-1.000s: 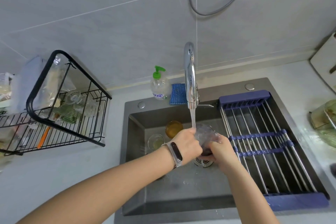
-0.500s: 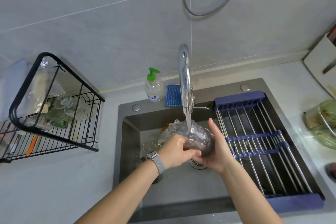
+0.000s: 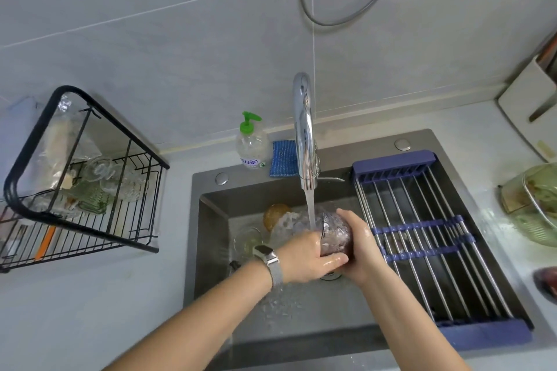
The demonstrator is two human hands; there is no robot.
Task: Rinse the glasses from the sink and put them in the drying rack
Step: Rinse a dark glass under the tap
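Mid-rinse: both hands, left hand (image 3: 313, 253) and right hand (image 3: 360, 245), curled round a textured glass (image 3: 334, 235) under the faucet (image 3: 304, 132) stream, mid-sink (image 3: 211, 220); next, probably draining, then the drying rack (image 3: 87, 187) at the worktop's left edge.

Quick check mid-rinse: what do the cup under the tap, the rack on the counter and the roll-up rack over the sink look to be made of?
Cup: probably clear textured glass with a dark tint; the dimpled wall shows light through.
Counter rack: seemingly black-coated metal wire; thin matte bars.
Sink rack: likely bare steel rods, shiny, joined by blue plastic or silicone ends and straps.
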